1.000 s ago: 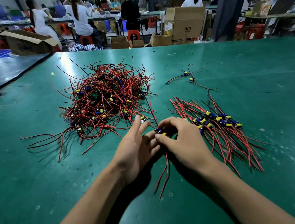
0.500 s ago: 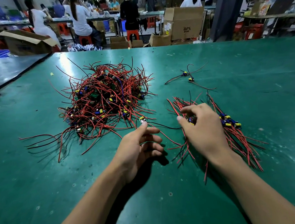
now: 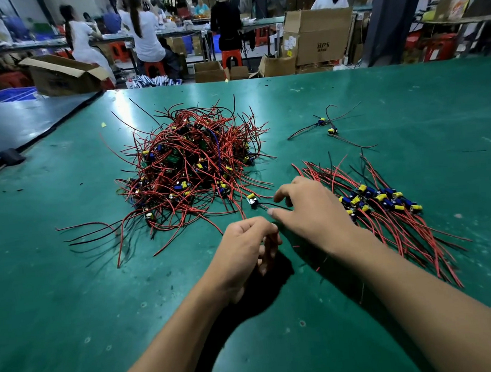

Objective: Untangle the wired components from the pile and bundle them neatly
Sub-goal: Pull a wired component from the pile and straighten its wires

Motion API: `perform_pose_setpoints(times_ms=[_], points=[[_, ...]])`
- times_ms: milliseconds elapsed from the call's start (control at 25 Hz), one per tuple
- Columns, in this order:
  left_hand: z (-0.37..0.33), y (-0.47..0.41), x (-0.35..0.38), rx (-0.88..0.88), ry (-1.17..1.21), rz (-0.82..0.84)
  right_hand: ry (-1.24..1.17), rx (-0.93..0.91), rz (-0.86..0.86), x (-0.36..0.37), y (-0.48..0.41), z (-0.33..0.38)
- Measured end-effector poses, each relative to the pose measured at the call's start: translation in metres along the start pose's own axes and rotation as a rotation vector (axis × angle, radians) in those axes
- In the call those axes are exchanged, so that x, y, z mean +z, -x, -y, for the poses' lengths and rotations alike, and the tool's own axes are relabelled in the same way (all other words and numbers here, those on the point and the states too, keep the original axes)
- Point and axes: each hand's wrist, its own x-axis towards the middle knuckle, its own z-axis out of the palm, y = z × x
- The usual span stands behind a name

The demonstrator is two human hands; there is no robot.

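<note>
Head view: you look down across a green table with both of your bare forearms reaching in from the lower edge.
Tangled pile: a heap of red and black wires with small blue-and-yellow parts, left of centre on the table, loose wire ends splaying out towards you and to the left.
Sorted bundle: lies right of your hands, wires roughly side by side and running away from you to the left, the blue-and-yellow parts gathered in a band across the middle.
Loose component: sits at the near right edge of the pile, just beside your right forefinger; its black wire runs under your right hand.
Stray pair: two more wired parts lie well apart from both heaps, farther back on the right.
Right hand: arched over the black wire, fingers bent, thumb and forefinger tips a little apart; you cannot tell from here whether any finger pinches the wire.
Left hand: just beside the right, fingers curled towards the palm, thumb against the forefinger; whether a wire is inside the curl is hidden.
Dark table: adjoins on the far left.
Background: cardboard boxes, red stools and people at benches beyond.
</note>
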Motion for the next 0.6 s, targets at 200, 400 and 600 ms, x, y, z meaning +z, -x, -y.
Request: perform_pose_setpoints(times_ms=[200, 400, 600], points=[[0.002, 0.000, 0.002, 0.037, 0.008, -0.013, 0.116, -0.033, 0.078, 0.012, -0.022, 0.007], [0.002, -0.010, 0.002, 0.014, 0.232, -0.117, -0.414, 0.062, -0.068, -0.002, -0.018, 0.003], [0.001, -0.017, 0.001, 0.008, 0.406, -0.191, -0.524, -0.029, 0.146, -0.014, 0.023, 0.008]])
